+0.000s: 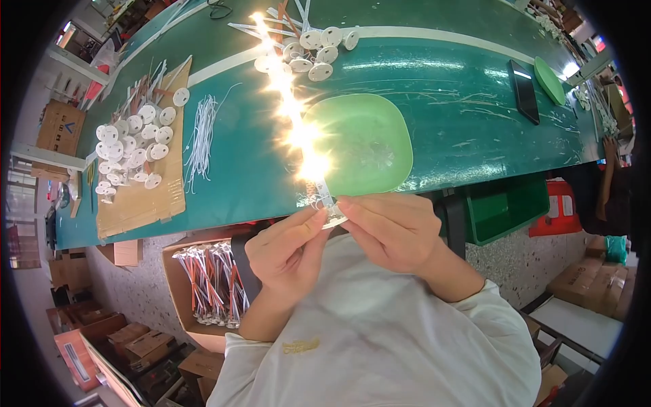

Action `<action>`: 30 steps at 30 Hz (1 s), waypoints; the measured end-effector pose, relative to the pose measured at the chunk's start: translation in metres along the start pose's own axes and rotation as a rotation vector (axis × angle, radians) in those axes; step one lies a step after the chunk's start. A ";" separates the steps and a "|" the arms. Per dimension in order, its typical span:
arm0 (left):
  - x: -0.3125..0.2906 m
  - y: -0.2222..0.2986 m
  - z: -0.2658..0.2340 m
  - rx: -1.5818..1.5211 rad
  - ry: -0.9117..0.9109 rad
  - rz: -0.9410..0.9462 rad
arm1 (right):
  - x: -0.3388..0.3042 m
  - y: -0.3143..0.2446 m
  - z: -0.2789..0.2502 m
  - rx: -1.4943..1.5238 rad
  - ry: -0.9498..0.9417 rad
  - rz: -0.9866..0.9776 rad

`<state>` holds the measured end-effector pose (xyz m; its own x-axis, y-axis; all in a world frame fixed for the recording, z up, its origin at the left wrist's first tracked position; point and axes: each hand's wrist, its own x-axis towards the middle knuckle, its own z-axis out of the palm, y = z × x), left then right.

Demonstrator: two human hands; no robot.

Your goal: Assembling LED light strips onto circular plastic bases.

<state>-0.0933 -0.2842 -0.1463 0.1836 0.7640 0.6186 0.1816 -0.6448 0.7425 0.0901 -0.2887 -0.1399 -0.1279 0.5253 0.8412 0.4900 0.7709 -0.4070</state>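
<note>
Both my hands meet just in front of the near table edge, on one glowing LED strip [290, 112]. A small round white disc [336, 220] forms its near end. My left hand [288, 254] pinches the disc's left side, close to where it joins the strip. Thumb and fingers of my right hand [393, 227] are closed on its right side. The strip points away over the table, and its glare hides most of its detail. Beyond my hands lies a light green tray [401, 152], partly behind the glare.
On the left, a cardboard sheet [173, 197] bears a pile of disc-ended strips [135, 139], with thin white wires [202, 136] beside it. More disc-ended strips [319, 54] lie farther off. A phone [523, 95] and green dish [548, 80] are right. Below stand a strip-filled carton [186, 298] and green bin [508, 217].
</note>
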 end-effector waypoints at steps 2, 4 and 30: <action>0.005 0.007 0.001 0.108 -0.001 0.083 | -0.001 -0.005 0.001 0.006 0.017 0.017; 0.009 0.015 0.002 0.119 0.014 0.178 | 0.001 -0.008 0.001 0.012 0.037 0.031; 0.017 -0.022 -0.030 -0.748 -0.201 -0.411 | 0.006 0.004 -0.003 0.235 -0.132 -0.004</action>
<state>-0.1227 -0.2562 -0.1445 0.4226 0.8682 0.2601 -0.3974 -0.0803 0.9141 0.0936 -0.2829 -0.1354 -0.2480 0.5526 0.7957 0.2778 0.8274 -0.4881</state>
